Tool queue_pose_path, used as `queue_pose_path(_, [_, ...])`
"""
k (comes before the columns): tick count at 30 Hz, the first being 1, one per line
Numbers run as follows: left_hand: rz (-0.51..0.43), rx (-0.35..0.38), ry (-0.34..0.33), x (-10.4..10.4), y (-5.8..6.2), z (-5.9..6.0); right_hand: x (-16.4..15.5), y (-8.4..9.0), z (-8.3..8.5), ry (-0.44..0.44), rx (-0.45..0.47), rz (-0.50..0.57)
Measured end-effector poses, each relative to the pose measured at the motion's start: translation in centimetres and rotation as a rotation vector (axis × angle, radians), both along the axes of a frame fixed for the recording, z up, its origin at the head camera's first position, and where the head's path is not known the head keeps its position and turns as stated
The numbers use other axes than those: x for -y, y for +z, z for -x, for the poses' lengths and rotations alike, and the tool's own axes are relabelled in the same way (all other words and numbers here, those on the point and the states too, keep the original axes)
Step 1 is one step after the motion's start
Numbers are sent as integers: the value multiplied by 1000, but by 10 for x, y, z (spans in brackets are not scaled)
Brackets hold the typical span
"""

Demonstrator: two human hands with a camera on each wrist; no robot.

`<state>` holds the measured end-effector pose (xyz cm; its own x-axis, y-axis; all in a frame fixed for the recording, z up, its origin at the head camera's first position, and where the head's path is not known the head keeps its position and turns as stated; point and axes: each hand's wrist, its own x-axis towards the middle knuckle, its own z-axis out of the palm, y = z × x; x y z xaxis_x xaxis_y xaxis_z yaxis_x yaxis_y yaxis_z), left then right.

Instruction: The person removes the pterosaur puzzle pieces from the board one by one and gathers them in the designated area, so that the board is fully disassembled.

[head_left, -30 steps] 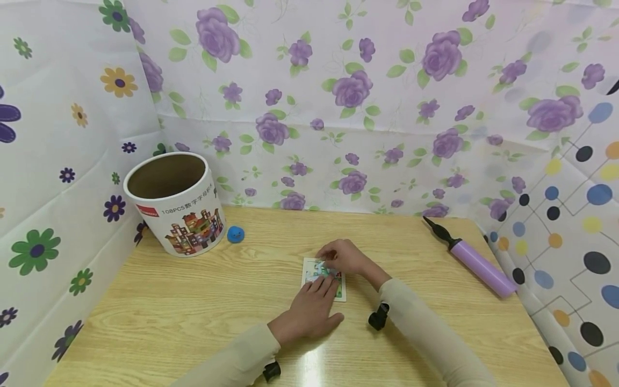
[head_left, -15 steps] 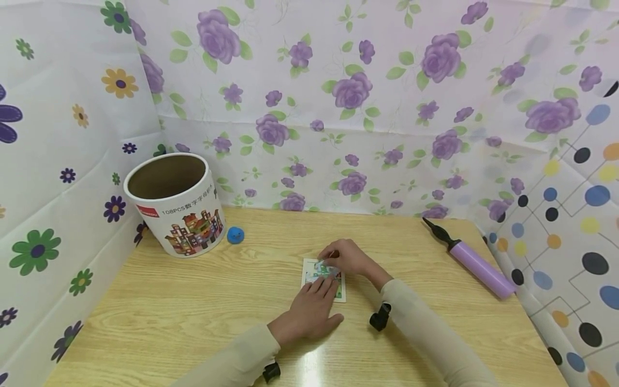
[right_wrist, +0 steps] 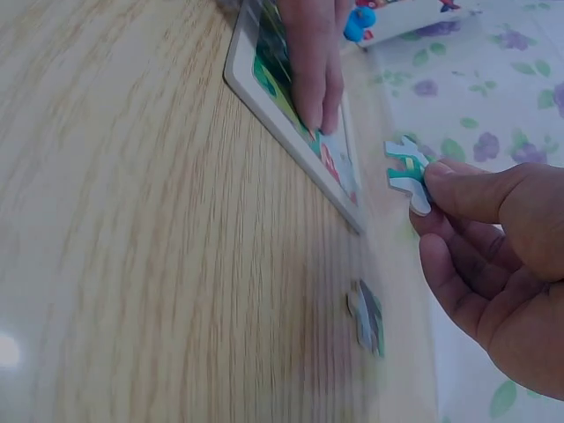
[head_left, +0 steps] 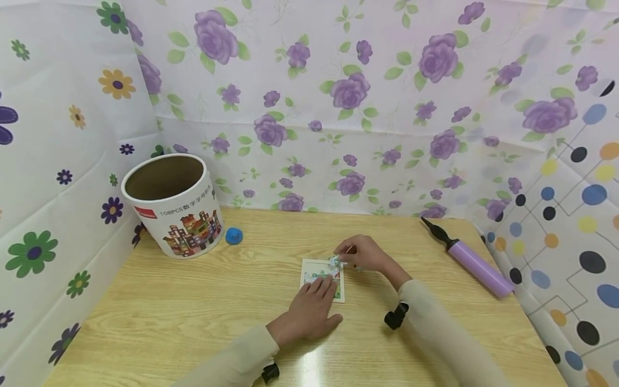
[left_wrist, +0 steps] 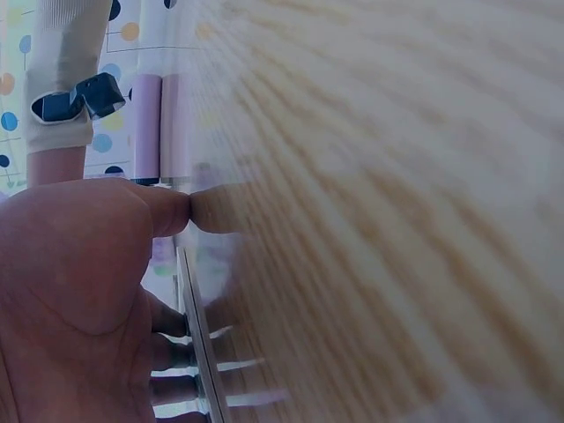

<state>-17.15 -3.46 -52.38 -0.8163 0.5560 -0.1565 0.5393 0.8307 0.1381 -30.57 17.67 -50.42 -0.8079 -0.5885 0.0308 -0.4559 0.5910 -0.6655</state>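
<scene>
A small puzzle board [head_left: 309, 267] lies flat on the wooden table [head_left: 193, 301]. My left hand [head_left: 320, 288] rests on its near part with straight fingers pressing down; in the right wrist view these fingers [right_wrist: 313, 62] lie on the board [right_wrist: 282, 106]. My right hand [head_left: 342, 260] hovers at the board's far right corner and pinches one puzzle piece [head_left: 333, 262] between thumb and forefinger. The right wrist view shows that white and green piece [right_wrist: 407, 174] held clear of the board, and another loose piece [right_wrist: 366, 319] lying on the table beside the board. In the left wrist view the left hand [left_wrist: 79, 291] hides most of the board's edge [left_wrist: 198, 344].
An open round cardboard canister [head_left: 174, 207] stands at the back left with a small blue ball [head_left: 234, 235] beside it. A purple hand pump [head_left: 476, 264] lies at the right edge. Flowered and dotted cloth walls [head_left: 338, 107] close in the table on three sides.
My right hand has lifted off the board and drawn to the right with a puzzle piece pinched in it. The left hand has stayed on the board.
</scene>
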Motion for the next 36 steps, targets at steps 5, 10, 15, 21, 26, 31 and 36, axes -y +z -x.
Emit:
queue_pose_path(5, [-5,-4,-1,-1,1,-1,-23,1,-3,-44,-4,-7])
queue_pose_path(10, [-4,-4,3,0,1,-1,-42,2,-5,-65,-59,-22])
queue_pose_path(15, [-2,-15,1,0,0,-2,-57,2,-8,-95,-74,-43])
queue_pose_path(21, [-16,-8,-5,0,0,-2,-72,0,-11,-114,-79,-60])
queue_pose_path(26, [-23,-14,-10,1,-1,-1,-83,-4,-10,-120,-78,-60])
queue_pose_path(31, [-15,-12,-13,1,-2,-1,-91,-10,-7,-118,-68,-71])
queue_pose_path(36, [-1,-6,-16,1,-2,-1,-95,-13,-6,-129,-38,-73])
